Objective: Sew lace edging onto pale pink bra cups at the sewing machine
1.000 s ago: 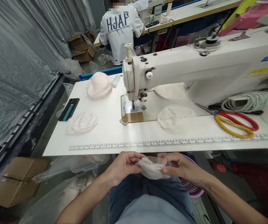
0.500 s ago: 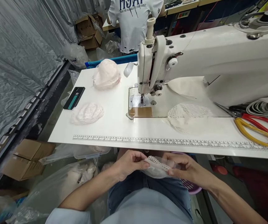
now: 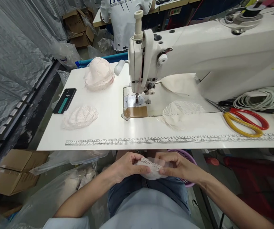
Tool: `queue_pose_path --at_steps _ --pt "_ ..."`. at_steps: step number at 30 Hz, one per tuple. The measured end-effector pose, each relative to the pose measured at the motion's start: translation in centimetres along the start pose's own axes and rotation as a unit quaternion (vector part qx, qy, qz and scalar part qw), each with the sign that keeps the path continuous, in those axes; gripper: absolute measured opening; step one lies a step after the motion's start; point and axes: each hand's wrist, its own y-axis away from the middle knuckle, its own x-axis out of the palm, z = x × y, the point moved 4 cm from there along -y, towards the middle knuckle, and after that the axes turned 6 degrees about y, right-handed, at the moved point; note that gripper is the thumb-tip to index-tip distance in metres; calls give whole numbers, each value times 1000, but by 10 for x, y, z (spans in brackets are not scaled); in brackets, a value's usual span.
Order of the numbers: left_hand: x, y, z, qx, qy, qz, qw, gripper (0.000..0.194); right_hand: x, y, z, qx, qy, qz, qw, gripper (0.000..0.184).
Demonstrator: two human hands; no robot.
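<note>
Over my lap, in front of the table edge, a sheer white lace-edged fabric piece is stretched between both hands. My left hand pinches its left end, thumb on top along the lace. My right hand grips the other end between thumb and fingers; part of the cloth hides behind those fingers. Beyond them on the table stands a white sewing machine. A flat lace piece lies on the left, with a stack of pale pink cup-shaped pieces behind it. More lace rests right of the needle plate.
Scissors with red and yellow handles lie at the right by a coil of pale cord. A black phone is near the left edge. Below are a purple basket and a cardboard box. Another person sits ahead.
The camera view has shifted, moving the table and machine in the picture. Both hands keep hold of the lace-edged piece, and my left thumb now reaches further over it.
</note>
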Motion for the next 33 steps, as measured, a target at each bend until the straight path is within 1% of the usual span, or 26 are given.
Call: queue_pose_path --at_steps 3,5,12,15,18,22,26,30,33 --pt "4 -3 2 4 -11 -6 1000 30 2 -1 2 -4 4 4 1000 21" --pt "6 -4 2 17 -16 -3 1000 27 2 -1 3 -3 1 7 1000 21" --pt "7 -1 -8 56 -53 -10 997 21 1 1 2 -8 -24 19 1000 22" --pt "10 0 -9 54 -23 6 998 22 0 2 2 -10 -23 22 999 24" --pt "10 0 -7 41 6 25 999 27 -2 4 0 0 -30 26 999 24" --pt "6 -2 -1 40 43 11 998 29 -6 11 -3 13 -62 27 998 24" --pt "8 -4 -1 30 68 5 997 30 -4 18 -3 14 -84 35 996 21" --pt "10 -2 -5 31 68 -3 997 33 -1 20 -1 13 -44 41 998 17" --pt "10 0 -5 25 74 -4 997 34 -4 23 1 4 -16 34 999 18"
